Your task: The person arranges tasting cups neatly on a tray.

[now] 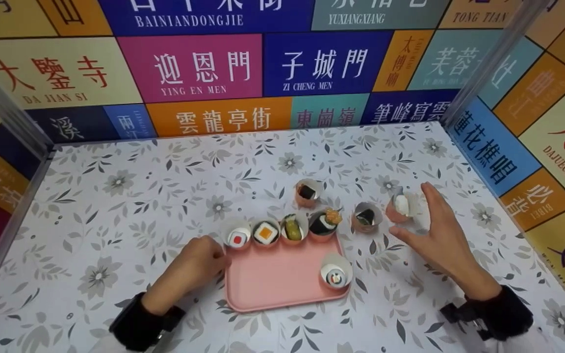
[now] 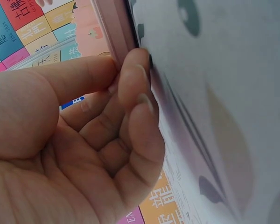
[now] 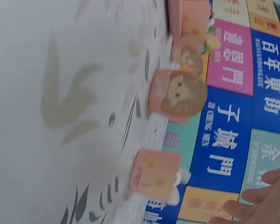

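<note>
A pink tray (image 1: 272,282) lies on the table, and my left hand (image 1: 192,264) pinches its left rim between thumb and curled fingers. In the left wrist view the tray's edge (image 2: 117,28) sits at the fingertips. Along its far edge stand several paper cups with sushi pieces, including a red-centred roll (image 1: 237,239) and a hand roll with a fried topping (image 1: 326,223). Another sushi cup (image 1: 335,277) occupies the tray's near right corner. To the right, my right hand (image 1: 442,245) is spread beside a paper cup with a white-topped piece (image 1: 401,205), apparently without holding it.
Two more sushi cups stand off the tray: one with a dark piece (image 1: 307,192) behind it, and one (image 1: 366,217) to its right. Printed panels (image 1: 204,68) wall the back and sides. The table cloth (image 1: 165,176) has a floral pattern.
</note>
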A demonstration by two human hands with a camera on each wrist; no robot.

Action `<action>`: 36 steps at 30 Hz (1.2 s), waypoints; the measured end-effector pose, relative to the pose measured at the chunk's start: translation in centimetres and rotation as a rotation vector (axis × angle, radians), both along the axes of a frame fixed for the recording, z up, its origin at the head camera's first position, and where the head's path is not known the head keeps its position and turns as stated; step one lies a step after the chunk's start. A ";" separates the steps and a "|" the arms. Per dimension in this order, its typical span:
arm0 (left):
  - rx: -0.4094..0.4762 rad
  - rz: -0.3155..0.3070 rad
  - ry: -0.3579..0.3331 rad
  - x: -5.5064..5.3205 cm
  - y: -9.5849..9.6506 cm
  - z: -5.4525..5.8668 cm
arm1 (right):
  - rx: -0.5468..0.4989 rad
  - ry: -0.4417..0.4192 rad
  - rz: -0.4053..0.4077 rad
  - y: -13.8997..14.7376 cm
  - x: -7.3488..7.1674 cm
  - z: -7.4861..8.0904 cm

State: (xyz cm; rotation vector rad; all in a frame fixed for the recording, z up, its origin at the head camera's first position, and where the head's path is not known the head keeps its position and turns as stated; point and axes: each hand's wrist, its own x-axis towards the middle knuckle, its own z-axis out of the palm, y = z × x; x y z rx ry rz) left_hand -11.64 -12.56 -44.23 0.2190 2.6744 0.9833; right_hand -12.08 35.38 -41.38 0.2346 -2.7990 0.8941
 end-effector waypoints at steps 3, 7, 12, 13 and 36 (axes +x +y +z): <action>-0.007 0.003 -0.001 0.0 0.0 0.1 | 0.009 -0.067 -0.032 1.0 -1.1 -0.1; -0.015 0.008 -0.010 0.1 0.1 0.2 | 0.029 -0.172 -0.065 2.1 -2.8 -0.6; -0.014 0.022 -0.035 0.1 0.2 0.2 | 0.067 -0.252 -0.051 3.0 -4.4 -1.3; -0.014 0.023 -0.039 0.1 0.2 0.2 | 0.072 -0.264 -0.043 3.1 -4.6 -1.4; -0.010 0.014 -0.014 0.2 0.2 0.2 | 0.050 -0.309 -0.013 3.5 -6.9 -3.2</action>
